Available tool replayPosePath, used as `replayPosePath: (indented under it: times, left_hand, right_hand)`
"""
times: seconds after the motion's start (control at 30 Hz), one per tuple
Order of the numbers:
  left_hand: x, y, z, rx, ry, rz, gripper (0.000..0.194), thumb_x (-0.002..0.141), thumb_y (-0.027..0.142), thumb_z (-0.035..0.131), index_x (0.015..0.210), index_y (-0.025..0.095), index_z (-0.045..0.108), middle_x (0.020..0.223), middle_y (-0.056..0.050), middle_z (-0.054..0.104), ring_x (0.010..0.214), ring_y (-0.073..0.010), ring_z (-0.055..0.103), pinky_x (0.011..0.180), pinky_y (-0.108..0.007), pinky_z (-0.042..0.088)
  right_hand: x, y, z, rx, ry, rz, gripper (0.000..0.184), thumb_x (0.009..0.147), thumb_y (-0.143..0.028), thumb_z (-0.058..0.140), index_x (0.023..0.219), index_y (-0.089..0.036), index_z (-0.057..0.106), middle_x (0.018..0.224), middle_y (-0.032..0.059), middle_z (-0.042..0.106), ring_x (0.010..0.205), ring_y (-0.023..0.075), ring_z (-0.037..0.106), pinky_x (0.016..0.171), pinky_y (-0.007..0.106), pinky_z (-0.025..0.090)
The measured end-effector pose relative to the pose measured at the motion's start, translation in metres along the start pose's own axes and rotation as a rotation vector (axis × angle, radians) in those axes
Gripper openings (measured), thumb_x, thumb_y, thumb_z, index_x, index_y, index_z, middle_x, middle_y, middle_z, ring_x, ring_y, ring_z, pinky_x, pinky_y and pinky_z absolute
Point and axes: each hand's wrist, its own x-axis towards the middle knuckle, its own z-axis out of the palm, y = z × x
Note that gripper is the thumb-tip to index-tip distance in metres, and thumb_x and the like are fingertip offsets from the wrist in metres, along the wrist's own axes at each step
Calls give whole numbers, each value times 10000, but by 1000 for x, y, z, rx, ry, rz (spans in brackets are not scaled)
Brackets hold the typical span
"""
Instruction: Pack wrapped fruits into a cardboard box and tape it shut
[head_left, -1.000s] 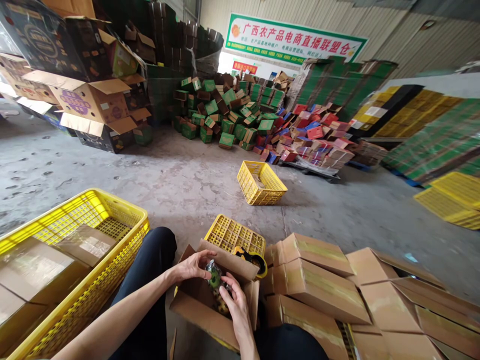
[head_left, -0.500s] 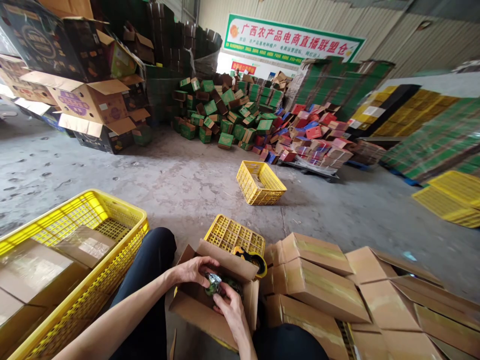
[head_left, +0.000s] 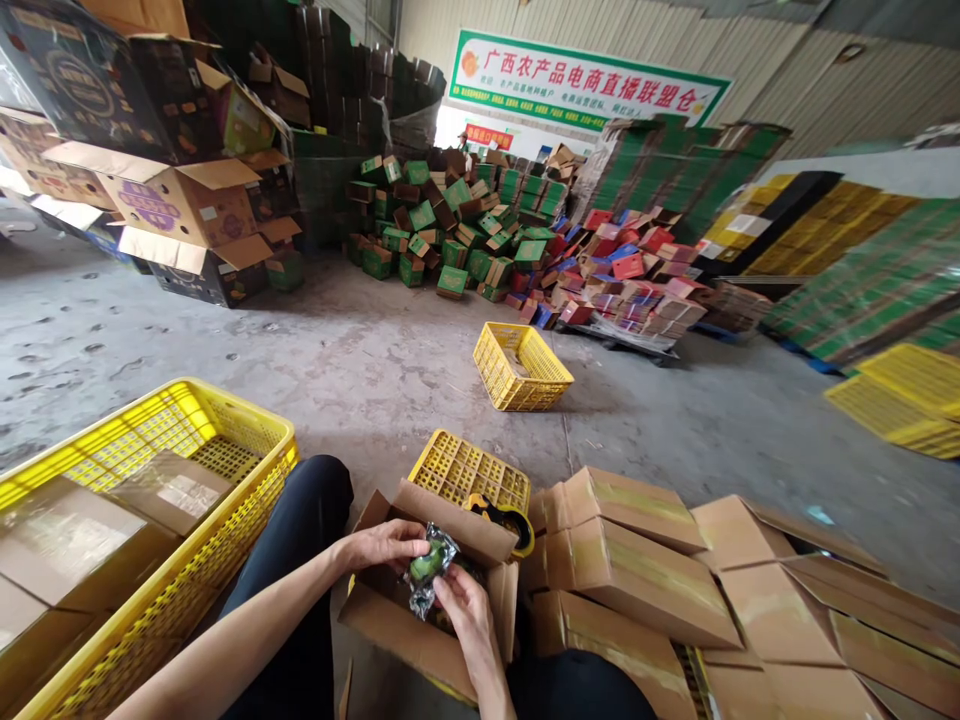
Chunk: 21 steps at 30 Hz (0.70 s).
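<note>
A green fruit in a clear plastic wrapper [head_left: 427, 566] is held up between both hands, over an open cardboard box [head_left: 420, 640]. My left hand [head_left: 382, 545] pinches the wrapper's upper left side with thumb and fingers. On the lower right, my right hand [head_left: 466, 600] grips the wrapper's edge. Part of the box's contents shows dimly below, mostly covered by my hands. Behind the box's far flap rests a yellow and black tape dispenser [head_left: 502, 520], on an upturned yellow crate [head_left: 472, 470].
To the left, a big yellow crate [head_left: 289, 440] holds taped cartons. Several closed cardboard boxes [head_left: 637, 580] crowd the right side. Ahead on the concrete floor stands a smaller yellow crate [head_left: 523, 380]. Piles of green boxes [head_left: 454, 280] and red boxes [head_left: 628, 265] lie farther back.
The wrapped fruit has been turned and raised slightly, so its green skin and both loose wrapper ends now show. My fingers have shifted to the wrapper's edges.
</note>
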Motion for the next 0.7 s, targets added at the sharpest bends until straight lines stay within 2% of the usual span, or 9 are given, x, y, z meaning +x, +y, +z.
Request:
replayPosePath:
  times: [0.1,0.2,0.3,0.37,0.47,0.6,0.7]
  left_hand:
    - [2,-1,-3,5,49,36,559,840,644,790,1107,157,731,968,-53,706,839,-174,641,742,-264,484]
    - [3,-2,-10,68,154,56,526,846,604,793,1089,142,735,928,-53,712,815,-171,630,738,-265,453]
    - [3,-4,-19,200,270,33,442,775,451,857,1075,144,753,958,-61,726,858,-201,635,752,-283,452]
    - [5,-7,-24,264,309,47,378,704,309,867,1035,157,768,955,-46,725,880,-209,626,763,-283,450]
    - [9,-15,-29,276,323,81,355,620,164,830,970,166,772,909,-28,720,875,-204,619,772,-282,453]
    - [16,-26,-31,225,334,75,257,669,204,791,914,145,739,804,-24,695,772,-173,613,716,-278,447]
    - [20,-31,-32,186,355,78,281,704,258,797,947,135,728,805,-29,692,746,-161,608,699,-275,446]
  right_hand:
    - [4,3,-3,14,29,8,622,667,-655,896,1101,-216,816,1095,126,815,1067,387,749,935,492,595]
    - [10,4,-12,-24,118,5,655,620,-678,904,1082,-220,824,1100,127,817,1090,393,741,954,499,594]
    - [14,4,-26,-104,293,-43,631,609,-674,889,1045,-221,830,1122,135,812,1139,392,723,1054,515,549]
    - [15,7,-36,-179,383,-65,572,660,-661,841,1033,-227,828,1181,147,796,1160,392,708,1065,512,538]
    - [16,14,-47,-267,434,-77,485,750,-618,737,1048,-245,819,1236,136,780,1211,384,680,1075,504,523]
    - [21,25,-50,-350,416,-68,345,761,-514,683,978,-281,817,1192,101,791,1210,365,677,1124,502,483]
    - [27,32,-49,-369,415,-48,269,723,-428,693,921,-286,806,1159,92,788,1226,359,664,1164,509,450]
